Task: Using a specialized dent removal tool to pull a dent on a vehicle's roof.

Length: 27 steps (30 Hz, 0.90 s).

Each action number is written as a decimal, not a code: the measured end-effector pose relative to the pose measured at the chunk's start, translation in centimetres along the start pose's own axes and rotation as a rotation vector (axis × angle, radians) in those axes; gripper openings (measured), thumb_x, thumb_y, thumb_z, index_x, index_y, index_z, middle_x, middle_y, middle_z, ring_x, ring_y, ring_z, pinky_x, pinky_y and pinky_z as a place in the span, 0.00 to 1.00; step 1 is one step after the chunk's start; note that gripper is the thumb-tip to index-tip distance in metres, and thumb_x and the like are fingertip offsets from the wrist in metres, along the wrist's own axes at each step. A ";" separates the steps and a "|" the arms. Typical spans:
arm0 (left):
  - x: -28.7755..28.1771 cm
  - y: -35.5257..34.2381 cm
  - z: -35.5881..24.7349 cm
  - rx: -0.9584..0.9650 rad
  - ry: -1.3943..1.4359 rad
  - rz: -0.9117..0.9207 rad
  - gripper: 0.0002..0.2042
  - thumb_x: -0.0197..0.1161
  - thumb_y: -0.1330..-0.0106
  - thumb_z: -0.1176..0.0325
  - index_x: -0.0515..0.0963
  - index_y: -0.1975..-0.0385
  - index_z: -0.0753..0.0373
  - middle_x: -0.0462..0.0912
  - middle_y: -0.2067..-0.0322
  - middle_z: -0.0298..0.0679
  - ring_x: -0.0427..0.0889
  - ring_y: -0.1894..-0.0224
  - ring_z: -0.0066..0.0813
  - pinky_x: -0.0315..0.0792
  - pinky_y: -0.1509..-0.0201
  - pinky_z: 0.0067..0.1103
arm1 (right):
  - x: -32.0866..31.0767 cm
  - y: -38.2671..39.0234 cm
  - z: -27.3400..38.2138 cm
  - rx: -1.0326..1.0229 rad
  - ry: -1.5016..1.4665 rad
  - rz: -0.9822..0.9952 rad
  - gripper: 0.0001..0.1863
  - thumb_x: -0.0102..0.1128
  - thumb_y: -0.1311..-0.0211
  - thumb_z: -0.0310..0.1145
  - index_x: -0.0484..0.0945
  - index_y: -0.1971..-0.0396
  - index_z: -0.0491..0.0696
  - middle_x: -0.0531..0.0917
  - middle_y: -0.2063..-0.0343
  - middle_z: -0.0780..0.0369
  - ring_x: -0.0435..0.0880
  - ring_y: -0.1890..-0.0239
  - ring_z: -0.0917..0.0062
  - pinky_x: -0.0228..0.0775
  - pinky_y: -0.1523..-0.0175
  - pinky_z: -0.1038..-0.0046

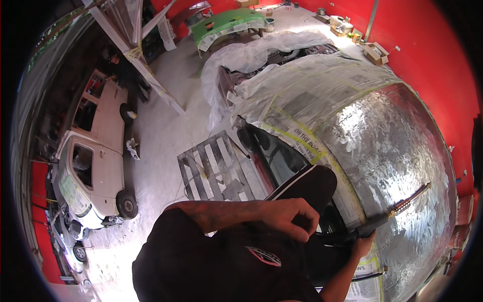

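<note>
My left hand (297,220) hangs in front of my body beside my dark-clothed knee (322,182), its fingers loosely curled with nothing visible in them. On the right, my right hand (363,245) wraps round the black grip of a long tool (370,225). A slim brass-coloured rod runs out from the tool over the car roof (402,216); I cannot tell its exact kind. The roof looks shiny, smeared with silvery white streaks. Newspaper masking (307,138) with yellow tape borders it, above the dark side window (276,156).
Clear plastic sheeting (236,63) drapes round the car's front. A slatted dark pallet (216,166) lies beside the car. Farther off stand a green panel (229,25), a white vehicle (95,161), a wrapped post (146,70), boxes (375,53) and a red wall (422,45).
</note>
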State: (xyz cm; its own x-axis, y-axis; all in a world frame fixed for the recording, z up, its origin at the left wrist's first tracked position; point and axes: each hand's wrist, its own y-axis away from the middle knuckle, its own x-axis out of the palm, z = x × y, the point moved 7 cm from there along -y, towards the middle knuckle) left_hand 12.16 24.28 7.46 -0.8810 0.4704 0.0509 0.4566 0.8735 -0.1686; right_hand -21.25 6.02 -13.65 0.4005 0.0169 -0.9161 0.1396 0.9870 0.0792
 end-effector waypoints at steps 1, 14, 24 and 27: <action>-2.2 0.5 3.5 -0.012 -0.428 -0.179 0.17 0.69 0.44 0.57 0.78 0.61 0.60 0.80 0.58 0.38 0.78 0.52 0.40 0.66 0.46 0.34 | 0.2 0.0 -0.1 0.005 0.014 0.012 0.46 0.71 0.55 0.45 0.61 0.33 0.56 0.77 0.43 0.54 0.77 0.44 0.55 0.68 0.44 0.57; -3.8 3.5 13.3 -0.049 -0.799 -0.364 0.17 0.64 0.40 0.63 0.78 0.51 0.55 0.70 0.37 0.35 0.56 0.29 0.40 0.45 0.30 0.49 | 0.1 0.3 0.6 -0.016 -0.005 0.053 0.45 0.69 0.53 0.46 0.61 0.32 0.55 0.75 0.41 0.55 0.76 0.42 0.56 0.68 0.43 0.58; 4.7 0.7 -8.5 0.651 -0.095 0.001 0.15 0.67 0.41 0.58 0.79 0.59 0.59 0.81 0.69 0.31 0.81 0.66 0.28 0.66 0.44 0.33 | 0.8 -0.8 -0.6 -0.004 0.068 0.046 0.44 0.68 0.51 0.49 0.62 0.33 0.54 0.74 0.41 0.54 0.75 0.41 0.56 0.67 0.43 0.56; -0.3 -0.3 -1.5 0.231 -0.277 -0.216 0.14 0.69 0.44 0.61 0.79 0.60 0.58 0.81 0.73 0.31 0.81 0.71 0.27 0.68 0.54 0.28 | 0.6 -0.5 -0.1 0.012 0.070 0.050 0.45 0.69 0.52 0.49 0.62 0.33 0.54 0.75 0.41 0.54 0.75 0.42 0.56 0.67 0.43 0.55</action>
State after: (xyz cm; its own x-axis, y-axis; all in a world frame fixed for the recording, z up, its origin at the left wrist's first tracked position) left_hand 12.43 24.07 8.97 -0.9678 0.2006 -0.1518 0.2458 0.8826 -0.4008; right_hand -21.20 5.58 -14.31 0.3430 0.0777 -0.9361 0.1316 0.9828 0.1298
